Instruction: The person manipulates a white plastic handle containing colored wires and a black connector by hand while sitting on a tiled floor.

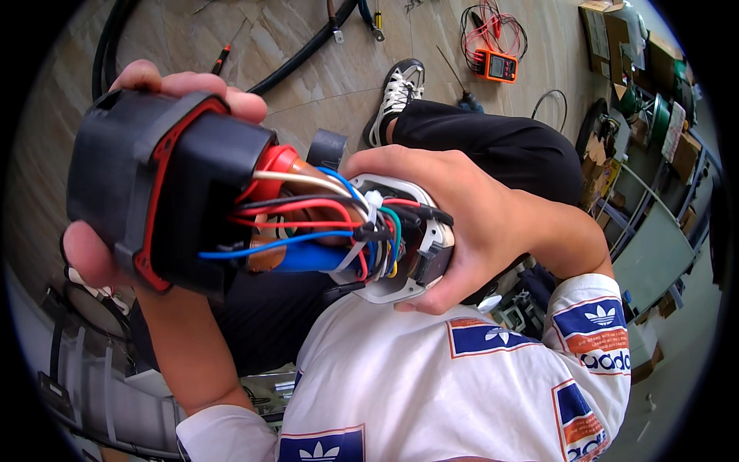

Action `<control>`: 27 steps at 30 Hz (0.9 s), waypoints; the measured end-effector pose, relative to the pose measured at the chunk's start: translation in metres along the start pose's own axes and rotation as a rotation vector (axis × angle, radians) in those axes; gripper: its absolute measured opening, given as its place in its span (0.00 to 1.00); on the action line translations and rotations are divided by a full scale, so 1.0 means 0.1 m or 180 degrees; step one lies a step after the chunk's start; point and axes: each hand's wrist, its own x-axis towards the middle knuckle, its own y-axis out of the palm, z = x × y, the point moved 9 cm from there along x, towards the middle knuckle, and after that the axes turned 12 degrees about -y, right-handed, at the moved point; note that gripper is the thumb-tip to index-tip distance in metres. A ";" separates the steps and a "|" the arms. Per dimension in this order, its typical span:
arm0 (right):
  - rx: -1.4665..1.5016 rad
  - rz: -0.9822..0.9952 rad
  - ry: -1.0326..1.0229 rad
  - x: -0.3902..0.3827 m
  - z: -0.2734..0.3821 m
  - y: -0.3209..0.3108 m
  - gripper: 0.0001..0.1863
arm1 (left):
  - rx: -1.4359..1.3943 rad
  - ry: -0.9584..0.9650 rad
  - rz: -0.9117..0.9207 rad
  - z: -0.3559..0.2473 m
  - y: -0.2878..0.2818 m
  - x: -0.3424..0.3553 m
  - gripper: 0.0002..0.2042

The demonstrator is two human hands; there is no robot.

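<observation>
My left hand [192, 82] grips a black plug-shaped housing [108, 169] with a red gasket [159, 165] round its flange, fingers over the top and thumb below. My right hand [477, 200] is wrapped round an open light-grey shell [382, 290]. Between the two halves runs a bundle of thin wires [308, 204] in red, blue, white, black and other colours. White cable ties [374, 200] bind it near the shell. Two thick conductors also bridge the gap, one with a red collar [275, 162], the other with a blue sleeve [308, 256]. The shell's inside is partly hidden by wires.
On the tiled floor ahead lie thick black cables [300, 58] with metal lugs, a red-and-black screwdriver [222, 58], an orange multimeter [496, 67] with leads, and a long thin screwdriver [467, 96]. Cardboard boxes [604, 35] and a shelf line the right. My shoe [400, 92] is nearby.
</observation>
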 end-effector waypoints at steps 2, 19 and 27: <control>-0.0001 0.0005 -0.0008 0.02 0.02 0.01 0.50 | -0.0036 0.0061 -0.0079 0.00 -0.03 -0.03 0.45; -0.0158 0.0645 -0.0234 0.06 0.21 0.15 0.57 | 0.0200 0.0294 -0.0084 -0.12 0.29 -0.29 0.47; -0.0074 0.0453 -0.0177 -0.07 0.16 0.07 0.59 | 0.0189 0.0150 0.0019 -0.10 0.32 -0.10 0.46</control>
